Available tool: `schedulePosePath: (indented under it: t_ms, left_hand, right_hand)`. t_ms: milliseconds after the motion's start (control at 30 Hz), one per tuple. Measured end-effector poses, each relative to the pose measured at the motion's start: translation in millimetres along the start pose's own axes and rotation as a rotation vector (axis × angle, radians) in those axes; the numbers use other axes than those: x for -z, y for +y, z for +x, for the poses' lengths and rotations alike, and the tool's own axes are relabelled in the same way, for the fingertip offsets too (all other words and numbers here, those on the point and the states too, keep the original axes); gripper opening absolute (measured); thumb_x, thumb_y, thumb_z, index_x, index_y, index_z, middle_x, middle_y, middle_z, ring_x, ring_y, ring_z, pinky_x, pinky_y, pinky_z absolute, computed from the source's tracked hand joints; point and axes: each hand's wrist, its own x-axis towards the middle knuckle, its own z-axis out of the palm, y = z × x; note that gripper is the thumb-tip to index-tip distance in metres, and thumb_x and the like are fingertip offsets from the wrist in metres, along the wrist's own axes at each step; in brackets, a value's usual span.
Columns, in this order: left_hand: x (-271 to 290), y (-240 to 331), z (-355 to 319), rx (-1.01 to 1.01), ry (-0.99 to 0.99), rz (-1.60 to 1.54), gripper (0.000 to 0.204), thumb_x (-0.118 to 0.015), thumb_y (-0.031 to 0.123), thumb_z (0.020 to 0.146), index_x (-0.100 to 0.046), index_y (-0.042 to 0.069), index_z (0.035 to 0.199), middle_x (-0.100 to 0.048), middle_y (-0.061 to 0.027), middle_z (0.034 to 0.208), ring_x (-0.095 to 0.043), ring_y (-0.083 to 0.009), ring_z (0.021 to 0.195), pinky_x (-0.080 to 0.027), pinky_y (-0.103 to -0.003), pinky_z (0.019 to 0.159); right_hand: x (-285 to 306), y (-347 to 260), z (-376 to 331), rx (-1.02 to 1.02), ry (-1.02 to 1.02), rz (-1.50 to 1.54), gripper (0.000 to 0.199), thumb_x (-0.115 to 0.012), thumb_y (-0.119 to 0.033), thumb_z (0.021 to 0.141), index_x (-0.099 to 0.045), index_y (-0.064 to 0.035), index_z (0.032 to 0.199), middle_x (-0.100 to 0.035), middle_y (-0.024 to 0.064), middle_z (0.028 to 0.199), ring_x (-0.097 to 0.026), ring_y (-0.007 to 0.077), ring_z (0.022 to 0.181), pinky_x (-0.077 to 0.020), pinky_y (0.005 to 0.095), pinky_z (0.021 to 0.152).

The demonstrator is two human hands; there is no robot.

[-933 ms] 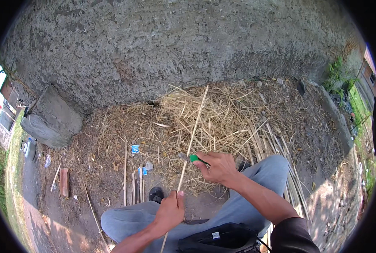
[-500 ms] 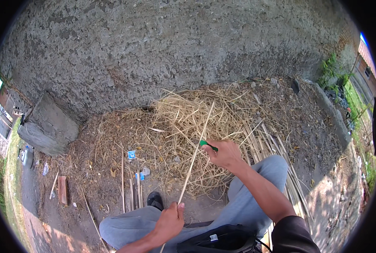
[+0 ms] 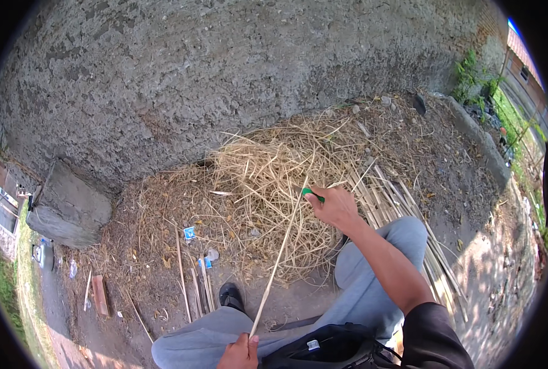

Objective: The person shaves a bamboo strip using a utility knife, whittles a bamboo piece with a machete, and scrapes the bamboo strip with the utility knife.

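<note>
A long, thin bamboo strip (image 3: 273, 278) slants from my lap up over the pile of shavings. Its near end is pinched in my left hand (image 3: 239, 353), low over my left knee. My right hand (image 3: 338, 209) is closed around the green handle of a knife (image 3: 311, 194) at the strip's upper part. The blade is small and hard to make out against the straw-coloured shavings (image 3: 268, 172) behind it. Several split bamboo strips (image 3: 414, 227) lie on the ground beside my right leg.
A rough grey wall (image 3: 225, 67) rises behind the pile. At the left stands a concrete block (image 3: 74, 203), with a reddish brick (image 3: 100, 295) nearer me. Shorter strips (image 3: 182, 270) and a blue packet (image 3: 190, 233) lie left of the pile.
My left hand has drawn back toward me and down, pulling the strip with it. The knife now sits nearer the strip's far end. The view has tilted slightly.
</note>
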Motion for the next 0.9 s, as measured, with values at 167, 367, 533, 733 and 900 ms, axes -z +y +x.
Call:
schedulePosePath:
  t_ms: [167, 367, 533, 733, 900]
  left_hand:
    - [9, 12, -15, 0.030, -0.037, 0.001, 0.037, -0.041, 0.030, 0.099, -0.056, -0.003, 0.103, -0.062, -0.0326, 0.089, -0.059, -0.0517, 0.087, -0.048, -0.057, 0.073]
    - [-12, -57, -23, -0.164, 0.182, -0.085, 0.037, -0.044, 0.036, 0.100, -0.056, 0.003, 0.091, -0.061, -0.0244, 0.071, -0.062, -0.0423, 0.064, -0.046, -0.045, 0.051]
    - [15, -55, 22, 0.370, -0.305, -0.938, 0.051, -0.035, 0.054, 0.100, -0.049, 0.014, 0.071, -0.034, 0.0048, 0.054, -0.034, -0.0070, 0.045, -0.025, -0.027, 0.041]
    - [25, -35, 72, 0.104, -0.468, -1.271, 0.038, -0.031, 0.027, 0.105, -0.053, -0.001, 0.117, -0.054, -0.0105, 0.088, -0.054, -0.0186, 0.059, -0.052, -0.042, 0.059]
    - [25, 5, 96, 0.085, -0.432, -1.223, 0.039, -0.036, 0.025, 0.103, -0.051, -0.006, 0.122, -0.053, -0.0100, 0.084, -0.054, -0.0196, 0.067, -0.052, -0.041, 0.069]
  right_hand:
    - [-9, 27, 9, -0.023, 0.037, -0.135, 0.033, -0.058, -0.041, 0.091, -0.074, -0.0142, 0.101, -0.064, 0.0175, 0.066, -0.065, 0.0334, 0.063, -0.0506, 0.0470, 0.060]
    - [-15, 33, 9, -0.286, -0.118, 0.003, 0.042, -0.054, -0.041, 0.093, -0.068, -0.0017, 0.090, -0.067, 0.0208, 0.078, -0.067, 0.0388, 0.077, -0.0528, 0.0491, 0.071]
    - [-5, -3, -12, -0.147, -0.342, -0.116, 0.044, -0.060, -0.041, 0.088, -0.065, 0.0024, 0.085, -0.066, 0.0217, 0.076, -0.067, 0.0371, 0.077, -0.0525, 0.0484, 0.070]
    - [-14, -33, -28, 0.112, -0.232, 0.121, 0.017, -0.063, -0.019, 0.080, -0.062, -0.0028, 0.082, -0.063, 0.0190, 0.064, -0.064, 0.0391, 0.063, -0.0511, 0.0489, 0.063]
    - [-31, -40, -47, 0.329, -0.109, 0.211, 0.011, -0.064, -0.015, 0.073, -0.064, -0.0041, 0.076, -0.063, 0.0151, 0.063, -0.062, 0.0373, 0.058, -0.0503, 0.0458, 0.056]
